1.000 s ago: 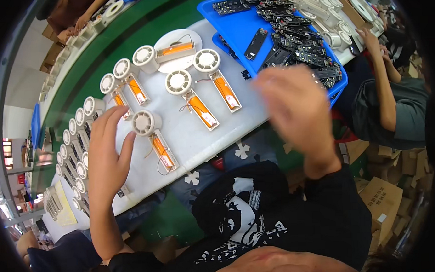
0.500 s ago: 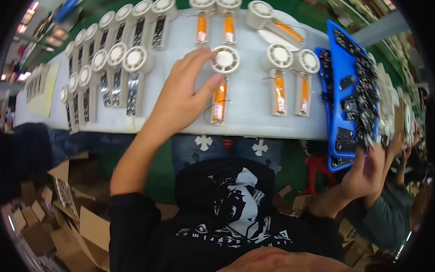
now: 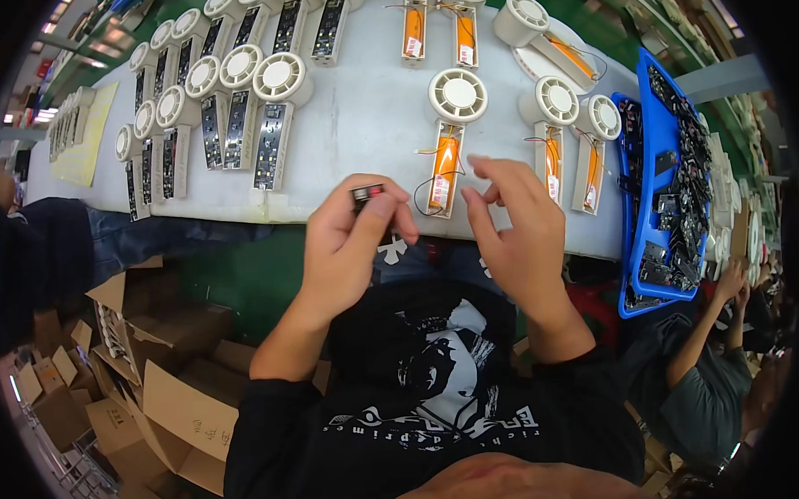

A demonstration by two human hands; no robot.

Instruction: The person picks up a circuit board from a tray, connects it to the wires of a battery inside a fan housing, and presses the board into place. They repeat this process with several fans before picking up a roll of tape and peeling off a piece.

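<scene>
My left hand [image 3: 345,238] is closed on a small black circuit board [image 3: 363,196], pinched between thumb and fingers above the table's front edge. Most of the board is hidden by the fingers. My right hand [image 3: 524,232] is open, thumb and fingers apart, just right of a white handheld fan [image 3: 458,96]. That fan lies with its round head away from me. Its open handle holds an orange battery [image 3: 447,164] with thin wires looping out at the sides. Whether my right fingertips touch a wire, I cannot tell.
Several fans with black boards in their handles [image 3: 273,144] lie in rows at left. More battery fans [image 3: 550,161] lie right and at the back. Blue trays [image 3: 634,285] of black boards stand at the right edge. Cardboard boxes [image 3: 190,424] sit lower left; a co-worker [image 3: 708,388] is at right.
My left hand has drawn back from the fan's head and now grips a circuit board. My right hand has come from the blue trays to beside the fan. The view has shifted slightly.
</scene>
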